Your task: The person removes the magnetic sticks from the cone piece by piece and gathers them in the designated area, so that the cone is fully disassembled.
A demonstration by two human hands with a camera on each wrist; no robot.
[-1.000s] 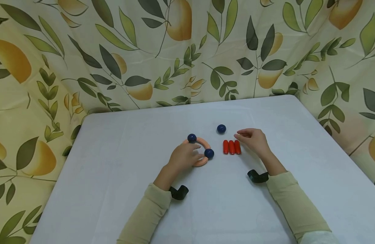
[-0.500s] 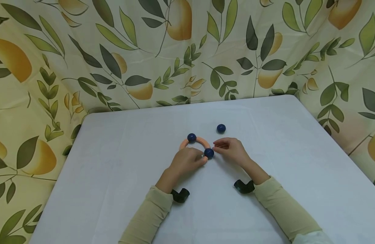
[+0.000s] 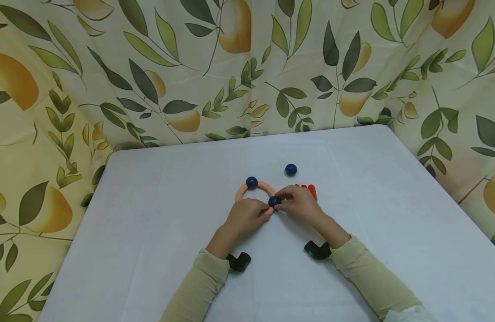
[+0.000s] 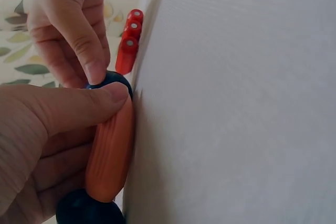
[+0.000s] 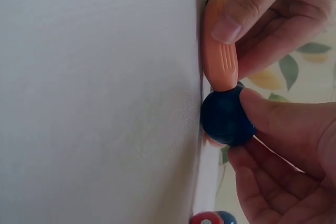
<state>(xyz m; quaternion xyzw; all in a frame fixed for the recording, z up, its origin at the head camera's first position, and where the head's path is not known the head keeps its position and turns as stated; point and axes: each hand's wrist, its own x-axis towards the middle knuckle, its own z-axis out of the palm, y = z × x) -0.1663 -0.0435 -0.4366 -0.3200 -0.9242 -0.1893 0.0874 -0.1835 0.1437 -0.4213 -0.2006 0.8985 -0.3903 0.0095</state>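
A ring of curved orange rods joined by blue balls lies on the table, partly hidden by my hands. My left hand pinches a ribbed orange rod on the ring's near side, thumb along its outer face. With thumb and fingers, my right hand holds the blue ball at the ring's right, touching that rod's end. Another blue ball sits at the ring's far side. A third dark blue ball shows at the rod's other end in the left wrist view.
Behind my right hand lie three red rods, side by side and partly covered. A loose blue ball rests farther back. The white table meets a leaf-and-fruit patterned curtain behind. Black wrist cameras are strapped on both wrists.
My right hand has come left from beside the red rods and now holds the ring's right blue ball. My left hand's fingers have drawn in on the near orange rod.
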